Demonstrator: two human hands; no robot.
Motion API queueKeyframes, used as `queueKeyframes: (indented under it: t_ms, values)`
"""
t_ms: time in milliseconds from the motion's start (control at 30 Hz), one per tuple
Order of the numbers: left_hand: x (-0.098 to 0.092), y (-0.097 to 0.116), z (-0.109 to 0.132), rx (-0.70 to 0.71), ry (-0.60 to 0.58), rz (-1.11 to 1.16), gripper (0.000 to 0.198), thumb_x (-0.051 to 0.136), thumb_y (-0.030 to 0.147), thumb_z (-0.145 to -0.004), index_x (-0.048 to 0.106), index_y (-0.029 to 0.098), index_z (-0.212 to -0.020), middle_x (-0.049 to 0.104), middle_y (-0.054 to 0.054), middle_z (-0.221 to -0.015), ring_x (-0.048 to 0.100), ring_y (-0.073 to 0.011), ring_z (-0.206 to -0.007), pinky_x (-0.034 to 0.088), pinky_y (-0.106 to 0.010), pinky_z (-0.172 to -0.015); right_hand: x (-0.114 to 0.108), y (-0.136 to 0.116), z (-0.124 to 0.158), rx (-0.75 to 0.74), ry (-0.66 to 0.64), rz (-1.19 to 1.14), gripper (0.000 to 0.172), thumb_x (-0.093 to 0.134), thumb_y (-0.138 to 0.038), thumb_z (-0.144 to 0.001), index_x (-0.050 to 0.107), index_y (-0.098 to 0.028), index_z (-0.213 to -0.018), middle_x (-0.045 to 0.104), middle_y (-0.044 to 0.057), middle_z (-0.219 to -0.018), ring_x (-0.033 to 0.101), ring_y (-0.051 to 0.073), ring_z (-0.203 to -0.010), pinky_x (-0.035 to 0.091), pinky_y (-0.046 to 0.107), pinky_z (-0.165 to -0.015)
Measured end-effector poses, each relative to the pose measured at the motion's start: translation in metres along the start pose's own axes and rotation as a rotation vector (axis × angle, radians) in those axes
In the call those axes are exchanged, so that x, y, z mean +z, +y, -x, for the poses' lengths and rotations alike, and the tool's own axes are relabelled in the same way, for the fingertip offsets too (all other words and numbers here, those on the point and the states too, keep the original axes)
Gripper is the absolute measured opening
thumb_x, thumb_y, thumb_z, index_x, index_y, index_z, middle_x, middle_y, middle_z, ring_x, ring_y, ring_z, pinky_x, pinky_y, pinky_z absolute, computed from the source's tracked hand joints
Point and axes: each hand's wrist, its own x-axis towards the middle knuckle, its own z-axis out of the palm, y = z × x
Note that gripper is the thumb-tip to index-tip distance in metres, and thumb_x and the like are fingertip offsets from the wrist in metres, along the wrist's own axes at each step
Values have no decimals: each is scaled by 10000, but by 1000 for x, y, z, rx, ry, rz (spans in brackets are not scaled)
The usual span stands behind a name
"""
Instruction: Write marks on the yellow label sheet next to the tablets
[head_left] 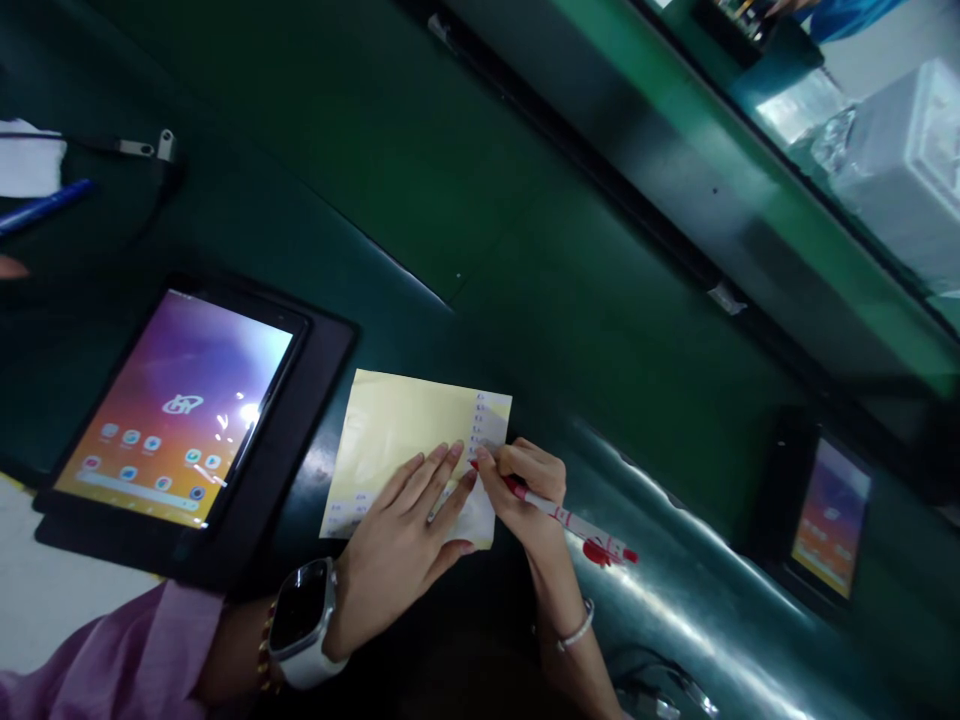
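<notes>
A pale yellow sheet of paper (401,415) lies on the dark green table, with small handwritten marks down its right side and along its lower left. My left hand (412,525) rests flat on the paper, fingers stretched out. A red and white pen (555,508) is gripped in my right hand (529,485), its red tip touching the paper near the column of marks. Left of the paper, a tablet (180,400) with a lit home screen lies on a black case (311,400).
A reflection of the tablet (832,515) shows in the glossy surface at right. Top left are a cable with a USB plug (150,147), a blue pen (45,207), a white cloth or paper (30,160) and another fingertip (11,267). A white box (900,170) stands top right.
</notes>
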Motion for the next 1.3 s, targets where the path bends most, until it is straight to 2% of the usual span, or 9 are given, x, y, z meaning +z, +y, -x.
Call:
queueKeyframes:
  t_ms: [1300]
  values:
    - [-2, 0, -1, -8, -15, 13, 548, 291, 439, -1081, 503, 132, -1482, 454, -176, -1567, 488, -298, -1428, 504, -456, -1111, 0, 2, 2, 21, 26, -3, 455, 615, -60, -889, 277, -217, -627, 282, -86, -540, 262, 81, -468, 292, 271, -512]
